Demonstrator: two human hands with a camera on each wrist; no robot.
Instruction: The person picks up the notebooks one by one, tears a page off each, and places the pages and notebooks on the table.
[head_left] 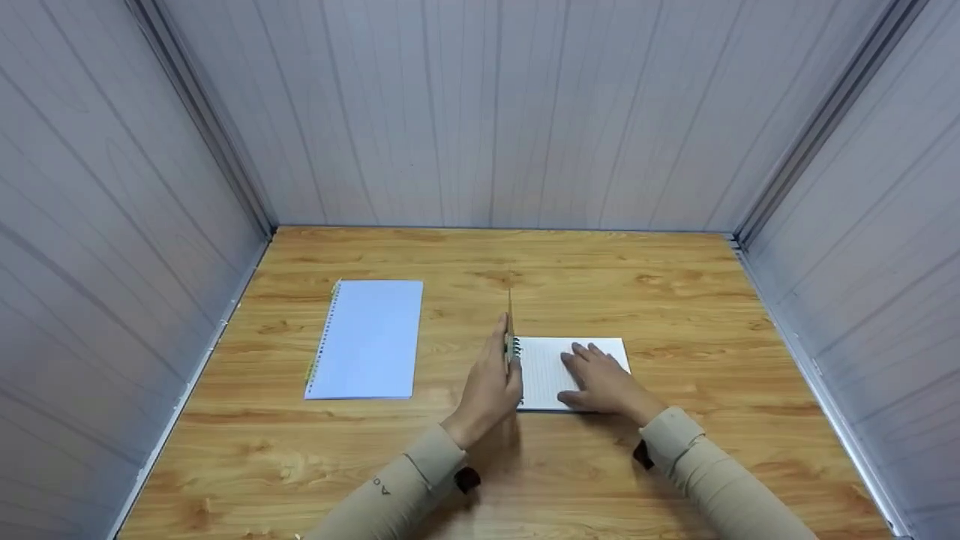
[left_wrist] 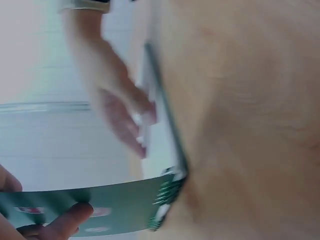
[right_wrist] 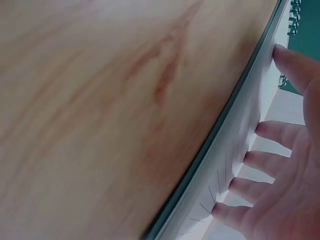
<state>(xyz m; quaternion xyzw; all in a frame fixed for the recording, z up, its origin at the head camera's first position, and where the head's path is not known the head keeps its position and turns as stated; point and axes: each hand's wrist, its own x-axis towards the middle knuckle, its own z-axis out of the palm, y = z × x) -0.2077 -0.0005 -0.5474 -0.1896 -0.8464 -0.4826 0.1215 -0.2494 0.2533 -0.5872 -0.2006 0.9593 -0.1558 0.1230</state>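
Observation:
A spiral notebook lies open on the table, a lined white page facing up. Its green cover stands upright at the wire coil; from the head view it appears nearly edge-on. My left hand pinches this cover, thumb on one face and fingers on the other. My right hand rests on the lined page with fingers spread and fairly straight. In the right wrist view those fingertips touch the paper near the notebook's dark lower edge.
To the left, a second spiral-bound notebook lies flat with a blank white sheet up and its coil on the left side. The wood-grain table is bounded by pale panel walls at the back and both sides.

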